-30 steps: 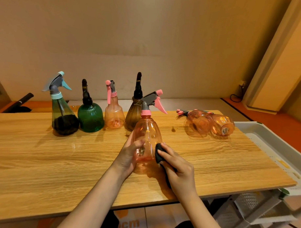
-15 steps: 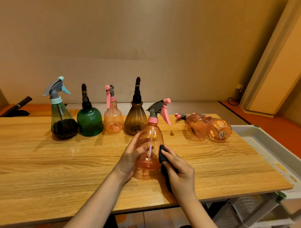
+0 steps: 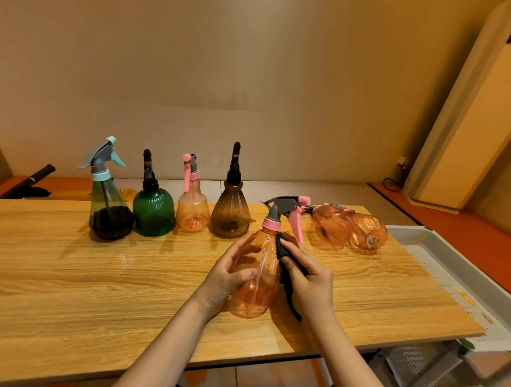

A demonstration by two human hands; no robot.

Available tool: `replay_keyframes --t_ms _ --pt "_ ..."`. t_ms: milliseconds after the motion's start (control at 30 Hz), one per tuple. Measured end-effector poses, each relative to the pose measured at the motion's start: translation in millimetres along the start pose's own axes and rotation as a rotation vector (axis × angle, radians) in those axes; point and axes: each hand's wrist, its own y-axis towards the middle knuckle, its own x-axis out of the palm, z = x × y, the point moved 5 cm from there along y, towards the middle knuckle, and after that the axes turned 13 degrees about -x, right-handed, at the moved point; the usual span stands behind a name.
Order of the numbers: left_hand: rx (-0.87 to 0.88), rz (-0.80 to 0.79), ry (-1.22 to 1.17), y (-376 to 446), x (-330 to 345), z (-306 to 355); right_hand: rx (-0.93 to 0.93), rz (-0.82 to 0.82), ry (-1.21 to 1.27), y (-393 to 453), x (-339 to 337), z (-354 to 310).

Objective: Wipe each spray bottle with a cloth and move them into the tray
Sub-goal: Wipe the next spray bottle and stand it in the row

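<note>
1. Orange spray bottle (image 3: 257,274), pink-collared, is tilted above the wooden table (image 3: 71,288), gripped round its body by the left hand (image 3: 226,279).
2. Right hand (image 3: 309,279) pinches a black cloth (image 3: 284,252) against the bottle's shoulder: wiping is under way.
3. White tray (image 3: 448,263), right of the table, shows no bottles.
4. Two orange bottles (image 3: 348,228) lie near the tray; four (image 3: 172,210) stand in the back row, all seemingly left to move.

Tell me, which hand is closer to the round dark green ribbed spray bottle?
Left. The left hand grips the orange bottle nearer the round dark green ribbed spray bottle; the right hand is farther right.
</note>
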Motion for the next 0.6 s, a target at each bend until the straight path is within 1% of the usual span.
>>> replay_keyframes --t_ms 133,200,300,400,600 --pt "0.001 0.007 0.02 -3 2 3 -0.07 -0.05 -0.032 14 3 -5" --pt "-0.002 0.001 0.005 -4 3 3 -0.034 -0.066 -0.012 16 5 0" --pt "-0.022 -0.006 -0.039 -4 3 2 0.071 -0.047 0.068 14 5 6" --pt "-0.029 -0.009 -0.073 -3 3 0 0.061 -0.059 0.063 9 6 3" --pt "-0.005 0.055 0.104 -3 1 2 0.027 -0.092 0.065 -8 7 -4"
